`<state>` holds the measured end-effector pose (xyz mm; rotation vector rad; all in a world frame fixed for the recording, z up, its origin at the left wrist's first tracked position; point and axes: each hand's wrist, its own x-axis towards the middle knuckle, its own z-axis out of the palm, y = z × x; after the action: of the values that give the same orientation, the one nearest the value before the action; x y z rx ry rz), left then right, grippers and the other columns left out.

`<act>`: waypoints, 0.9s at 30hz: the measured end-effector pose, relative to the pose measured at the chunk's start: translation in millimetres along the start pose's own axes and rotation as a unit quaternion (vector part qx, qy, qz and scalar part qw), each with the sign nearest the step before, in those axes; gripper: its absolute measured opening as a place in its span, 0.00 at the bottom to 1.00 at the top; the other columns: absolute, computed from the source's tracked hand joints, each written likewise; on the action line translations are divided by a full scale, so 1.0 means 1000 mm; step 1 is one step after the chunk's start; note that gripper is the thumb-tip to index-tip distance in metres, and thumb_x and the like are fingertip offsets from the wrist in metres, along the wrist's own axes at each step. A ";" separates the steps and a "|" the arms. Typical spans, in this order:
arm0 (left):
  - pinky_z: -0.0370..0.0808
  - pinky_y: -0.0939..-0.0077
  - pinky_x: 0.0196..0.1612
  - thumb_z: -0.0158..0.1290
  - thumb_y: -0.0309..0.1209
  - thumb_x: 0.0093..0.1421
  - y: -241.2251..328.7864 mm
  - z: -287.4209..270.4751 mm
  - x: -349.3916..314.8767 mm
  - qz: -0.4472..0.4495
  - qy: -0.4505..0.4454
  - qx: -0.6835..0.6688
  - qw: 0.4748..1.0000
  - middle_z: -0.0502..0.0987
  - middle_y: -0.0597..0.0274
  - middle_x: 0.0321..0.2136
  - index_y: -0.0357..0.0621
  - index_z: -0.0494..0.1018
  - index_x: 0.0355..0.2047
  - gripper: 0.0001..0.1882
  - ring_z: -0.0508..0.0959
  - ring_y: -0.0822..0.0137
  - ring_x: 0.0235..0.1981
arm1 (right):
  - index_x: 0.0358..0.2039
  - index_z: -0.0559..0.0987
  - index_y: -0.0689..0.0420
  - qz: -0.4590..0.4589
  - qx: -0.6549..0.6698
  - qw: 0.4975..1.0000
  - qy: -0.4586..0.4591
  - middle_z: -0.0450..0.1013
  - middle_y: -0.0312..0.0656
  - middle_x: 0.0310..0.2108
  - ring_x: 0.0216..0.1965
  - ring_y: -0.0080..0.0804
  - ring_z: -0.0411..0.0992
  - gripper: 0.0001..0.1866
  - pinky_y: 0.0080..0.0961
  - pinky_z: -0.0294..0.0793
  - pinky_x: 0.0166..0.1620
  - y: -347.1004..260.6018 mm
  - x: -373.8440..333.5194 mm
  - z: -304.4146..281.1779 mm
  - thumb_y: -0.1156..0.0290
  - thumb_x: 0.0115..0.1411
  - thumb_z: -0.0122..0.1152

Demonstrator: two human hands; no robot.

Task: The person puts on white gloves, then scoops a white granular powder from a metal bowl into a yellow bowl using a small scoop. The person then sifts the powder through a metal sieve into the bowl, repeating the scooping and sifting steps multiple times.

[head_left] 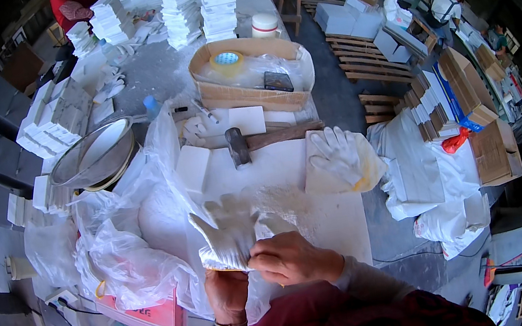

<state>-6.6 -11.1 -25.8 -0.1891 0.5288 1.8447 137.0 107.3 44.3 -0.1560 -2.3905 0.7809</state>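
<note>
White knit glove (227, 234), orange-edged cuff (222, 259): partly on the left hand (226, 286), fingers spread, above the near edge of the table (339, 236); right hand (296, 257) curled, pinching the cuff. Second white glove (337, 153): at the table's right edge. Hammer (274, 138), wooden-handled: lying beyond, leftward.

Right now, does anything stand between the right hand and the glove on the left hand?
Nothing visible does: the right hand pinches the cuff of the white glove, which covers part of the left hand. The hammer lies beyond them, not in between.
</note>
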 end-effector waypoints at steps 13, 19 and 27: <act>0.69 0.57 0.60 0.51 0.31 0.64 0.000 0.035 -0.009 0.128 -0.127 -0.098 0.979 0.75 0.54 0.51 0.37 0.68 0.54 0.20 0.75 0.57 0.53 | 0.37 0.68 0.55 0.103 0.065 0.993 -0.002 0.70 0.39 0.31 0.25 0.39 0.74 0.16 0.33 0.70 0.25 -0.007 0.005 0.018 0.76 0.50 0.64; 0.75 0.68 0.48 0.54 0.26 0.63 -0.008 0.011 0.011 0.248 -0.095 0.370 0.890 0.77 0.61 0.46 0.37 0.72 0.49 0.14 0.78 0.65 0.45 | 0.37 0.69 0.56 0.134 0.078 0.987 0.039 0.71 0.43 0.31 0.28 0.45 0.74 0.13 0.38 0.71 0.27 -0.004 0.009 0.015 0.72 0.52 0.62; 0.75 0.58 0.34 0.57 0.28 0.52 0.016 0.047 0.011 0.411 -0.141 0.763 0.479 0.77 0.55 0.31 0.44 0.75 0.37 0.10 0.79 0.51 0.33 | 0.35 0.69 0.57 0.085 0.039 0.993 0.075 0.68 0.42 0.26 0.26 0.45 0.72 0.10 0.37 0.70 0.26 -0.027 0.032 -0.003 0.72 0.55 0.61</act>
<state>-19.4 15.1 15.7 1.8350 2.0185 1.3769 115.0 95.9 78.0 -0.3766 -2.2226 0.9061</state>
